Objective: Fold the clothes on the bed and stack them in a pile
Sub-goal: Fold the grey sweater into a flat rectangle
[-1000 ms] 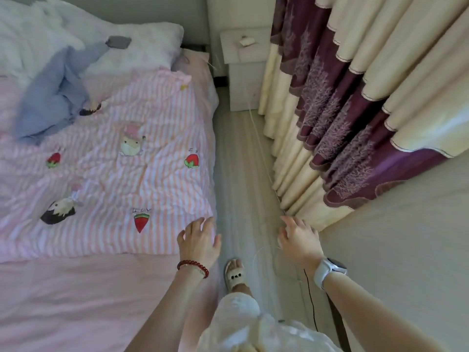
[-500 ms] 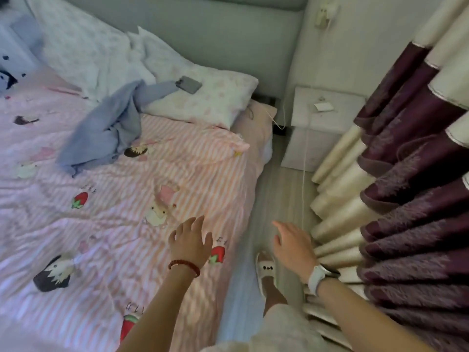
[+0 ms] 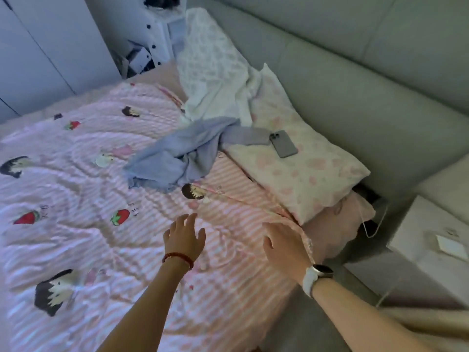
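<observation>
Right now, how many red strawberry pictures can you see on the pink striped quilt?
3: one just beyond the left hand, one near the left edge, one at the far side. Folds may hide others.

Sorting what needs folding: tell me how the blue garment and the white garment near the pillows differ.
The blue garment lies crumpled on the striped quilt, one sleeve reaching onto the pink-patterned pillow; the white garment lies farther back, draped against the pillows. The blue garment is plain blue-grey, the white garment pale. Both are unfolded, and neither hand touches them.
</observation>
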`<move>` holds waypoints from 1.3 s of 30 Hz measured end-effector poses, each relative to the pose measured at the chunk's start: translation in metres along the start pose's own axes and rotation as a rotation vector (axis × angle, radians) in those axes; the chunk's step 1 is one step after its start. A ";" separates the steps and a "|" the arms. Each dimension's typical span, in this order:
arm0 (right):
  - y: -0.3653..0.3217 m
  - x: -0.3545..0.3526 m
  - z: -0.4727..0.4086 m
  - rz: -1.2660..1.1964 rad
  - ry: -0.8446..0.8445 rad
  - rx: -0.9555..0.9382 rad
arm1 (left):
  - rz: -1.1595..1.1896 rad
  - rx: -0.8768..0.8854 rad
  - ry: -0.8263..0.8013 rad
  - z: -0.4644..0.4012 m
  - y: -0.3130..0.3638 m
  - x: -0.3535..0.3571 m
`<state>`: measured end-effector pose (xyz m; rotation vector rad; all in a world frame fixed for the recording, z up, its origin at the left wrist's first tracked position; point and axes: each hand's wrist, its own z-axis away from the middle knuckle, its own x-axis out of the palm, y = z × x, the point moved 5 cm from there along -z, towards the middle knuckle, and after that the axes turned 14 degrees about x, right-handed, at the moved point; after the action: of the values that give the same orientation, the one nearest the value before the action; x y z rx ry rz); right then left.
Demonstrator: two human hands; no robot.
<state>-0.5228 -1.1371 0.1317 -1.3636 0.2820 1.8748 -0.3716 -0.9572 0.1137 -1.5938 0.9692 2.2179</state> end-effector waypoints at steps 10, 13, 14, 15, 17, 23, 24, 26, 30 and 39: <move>-0.090 0.007 -0.211 0.050 -0.034 -0.154 | 0.053 -0.160 0.031 -0.227 -0.099 0.003; -0.103 0.017 -0.252 0.074 -0.037 -0.190 | -0.045 -0.160 -0.056 -0.271 -0.128 0.024; -0.107 0.021 -0.264 0.083 -0.044 -0.205 | -0.107 -0.134 -0.085 -0.285 -0.137 0.029; -0.111 0.025 -0.274 0.091 -0.054 -0.220 | -0.166 -0.101 -0.098 -0.297 -0.143 0.033; -0.120 0.030 -0.290 0.053 -0.092 -0.244 | -0.222 -0.024 -0.095 -0.319 -0.150 0.037; -0.169 0.025 -0.304 -0.168 -0.101 -0.416 | 0.263 -0.065 0.216 -0.302 -0.144 -0.001; -0.181 0.020 -0.302 -0.186 -0.092 -0.481 | 0.317 -0.021 0.314 -0.286 -0.135 -0.014; -0.201 0.012 -0.295 -0.174 -0.090 -0.618 | 0.447 0.094 0.444 -0.249 -0.111 -0.037; -0.225 -0.010 -0.264 -0.114 -0.166 -0.807 | 0.633 0.084 0.607 -0.186 -0.081 -0.065; -0.182 -0.063 -0.147 -0.568 -0.343 -0.638 | 1.091 -0.067 0.579 -0.061 -0.041 -0.078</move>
<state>-0.2842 -1.1303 0.1754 -1.2860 -0.8575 1.7076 -0.2740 -0.9514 0.1582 -2.0914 2.4089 2.3424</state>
